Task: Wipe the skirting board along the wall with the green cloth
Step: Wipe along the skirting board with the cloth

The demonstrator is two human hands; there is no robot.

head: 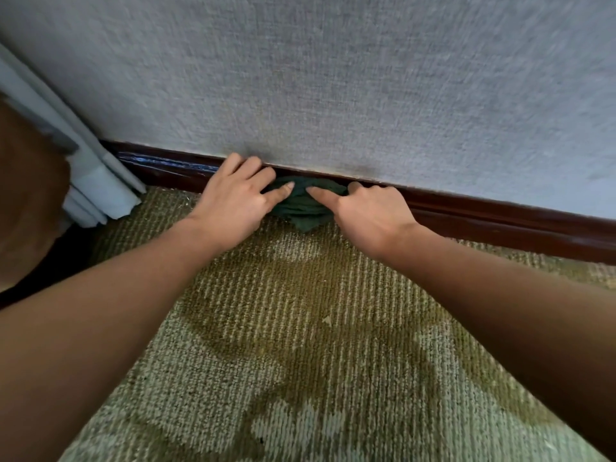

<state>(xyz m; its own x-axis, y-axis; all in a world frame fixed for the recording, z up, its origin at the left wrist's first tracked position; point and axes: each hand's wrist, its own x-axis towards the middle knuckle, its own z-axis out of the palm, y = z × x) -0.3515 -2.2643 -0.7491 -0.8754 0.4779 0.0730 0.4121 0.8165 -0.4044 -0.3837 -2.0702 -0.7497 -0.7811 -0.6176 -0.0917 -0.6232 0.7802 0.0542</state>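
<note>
Left hand (233,198) flat with fingers spread, thumb pressing the green cloth (300,210) against the skirting board (500,218) below the wall (333,78). Right hand (370,215) curled onto the cloth's other side. Probably mid-task: bunched cloth midway along the board, long stretch rightward seemingly still unwiped.

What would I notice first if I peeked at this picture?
The left hand and right hand meet on a bunched green cloth against the dark skirting board under the grey wall, mid-picture. Patterned carpet fills the bottom; a pale curtain hangs far left.
</note>
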